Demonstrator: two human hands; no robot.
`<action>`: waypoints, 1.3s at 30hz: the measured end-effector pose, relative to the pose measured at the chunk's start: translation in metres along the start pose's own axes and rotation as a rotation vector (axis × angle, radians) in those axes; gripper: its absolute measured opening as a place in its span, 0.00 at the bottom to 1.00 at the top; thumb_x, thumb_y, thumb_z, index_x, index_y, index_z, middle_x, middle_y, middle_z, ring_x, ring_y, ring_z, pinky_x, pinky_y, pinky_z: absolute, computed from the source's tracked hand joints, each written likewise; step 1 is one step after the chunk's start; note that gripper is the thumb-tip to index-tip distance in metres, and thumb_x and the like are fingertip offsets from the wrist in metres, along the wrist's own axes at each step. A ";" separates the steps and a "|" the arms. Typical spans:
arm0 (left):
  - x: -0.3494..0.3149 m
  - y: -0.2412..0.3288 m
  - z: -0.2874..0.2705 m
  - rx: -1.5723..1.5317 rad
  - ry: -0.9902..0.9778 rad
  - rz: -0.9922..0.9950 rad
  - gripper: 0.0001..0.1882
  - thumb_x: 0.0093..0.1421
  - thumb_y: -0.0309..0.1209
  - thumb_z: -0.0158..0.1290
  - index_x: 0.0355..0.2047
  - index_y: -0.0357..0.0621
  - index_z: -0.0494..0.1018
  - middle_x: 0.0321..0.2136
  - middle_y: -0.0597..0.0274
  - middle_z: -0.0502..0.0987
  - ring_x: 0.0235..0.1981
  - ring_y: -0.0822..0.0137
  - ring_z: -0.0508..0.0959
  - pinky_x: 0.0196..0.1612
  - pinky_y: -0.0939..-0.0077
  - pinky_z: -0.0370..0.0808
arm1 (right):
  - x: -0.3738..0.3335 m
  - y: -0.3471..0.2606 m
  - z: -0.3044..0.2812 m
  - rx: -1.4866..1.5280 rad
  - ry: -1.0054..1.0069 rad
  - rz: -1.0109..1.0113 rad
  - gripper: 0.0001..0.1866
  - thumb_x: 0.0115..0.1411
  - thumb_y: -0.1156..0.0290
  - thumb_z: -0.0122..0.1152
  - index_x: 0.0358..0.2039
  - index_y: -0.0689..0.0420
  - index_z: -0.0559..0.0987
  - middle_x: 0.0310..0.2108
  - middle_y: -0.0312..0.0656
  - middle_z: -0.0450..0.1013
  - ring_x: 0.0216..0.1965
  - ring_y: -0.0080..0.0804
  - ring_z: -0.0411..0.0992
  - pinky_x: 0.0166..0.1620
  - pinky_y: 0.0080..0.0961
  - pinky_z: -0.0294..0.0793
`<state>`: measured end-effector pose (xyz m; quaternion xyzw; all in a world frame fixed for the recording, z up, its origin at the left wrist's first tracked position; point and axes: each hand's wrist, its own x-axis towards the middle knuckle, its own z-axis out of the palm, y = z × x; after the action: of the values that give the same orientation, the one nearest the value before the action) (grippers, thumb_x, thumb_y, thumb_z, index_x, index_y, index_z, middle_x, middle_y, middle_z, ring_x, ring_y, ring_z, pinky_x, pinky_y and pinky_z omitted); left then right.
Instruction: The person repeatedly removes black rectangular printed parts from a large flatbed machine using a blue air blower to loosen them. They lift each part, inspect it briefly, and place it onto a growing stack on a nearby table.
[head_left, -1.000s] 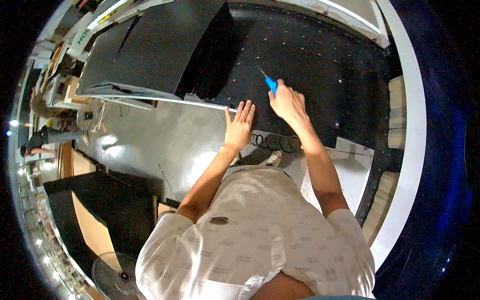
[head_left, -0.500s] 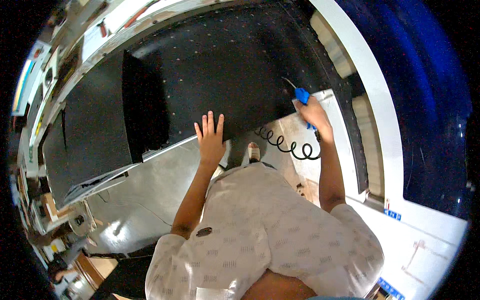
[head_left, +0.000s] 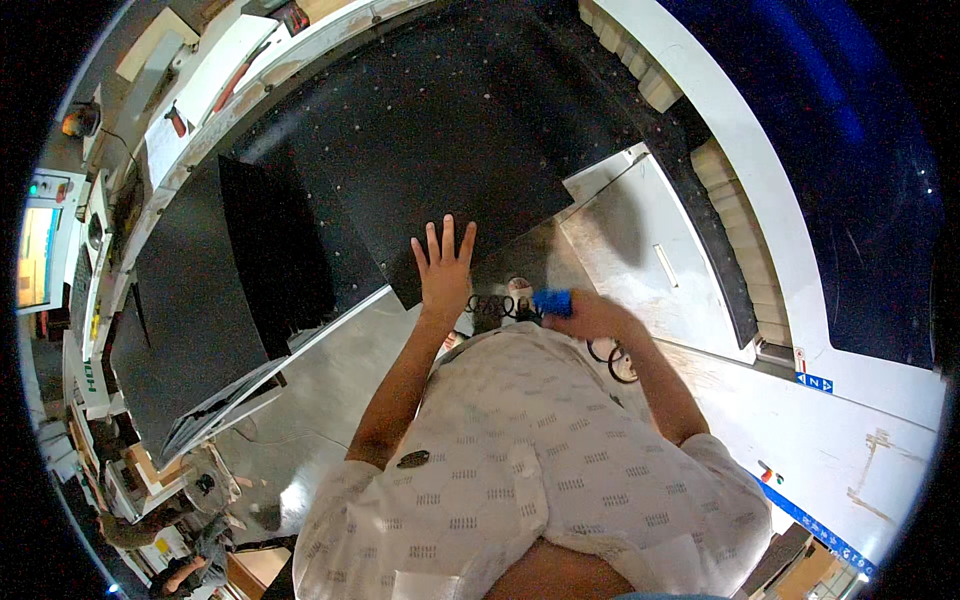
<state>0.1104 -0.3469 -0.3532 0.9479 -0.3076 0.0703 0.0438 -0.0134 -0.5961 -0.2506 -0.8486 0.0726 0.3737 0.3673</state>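
My left hand (head_left: 445, 272) lies with fingers spread on the near edge of a dark black panel (head_left: 440, 150), holding nothing. The panel rests on a black table surface dotted with small pale spots. Close in front of my body, my right hand (head_left: 592, 318) is wrapped round a blue air blow gun (head_left: 553, 303); its nozzle is hard to make out here. A black coiled hose (head_left: 490, 306) runs by the gun, partly hidden behind my right hand and forearm.
Other black panels (head_left: 185, 290) stand stacked on the left. On the right are a white panel with a slot (head_left: 650, 240) and a curved white machine frame (head_left: 750, 150). A screen (head_left: 40, 255) is at far left. Beyond the table's far edge lie tools. A person (head_left: 195, 565) is at lower left.
My right hand has brought the blow gun from the panel's right end in toward my body. The black panel's right end appears shifted left, while my left hand stays on its near edge.
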 end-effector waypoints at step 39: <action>-0.095 0.049 -0.048 -0.252 0.136 -0.748 0.47 0.45 0.22 0.58 0.68 0.59 0.61 0.67 0.49 0.58 0.67 0.45 0.57 0.69 0.43 0.49 | 0.134 0.196 -0.183 0.065 1.518 0.258 0.35 0.48 0.32 0.68 0.37 0.55 0.84 0.32 0.49 0.81 0.34 0.53 0.80 0.38 0.48 0.78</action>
<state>0.0007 -0.3253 -0.3192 0.9749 0.0561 0.0740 0.2025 0.1099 -0.8408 -0.3715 -0.8461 0.4140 -0.2732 0.1952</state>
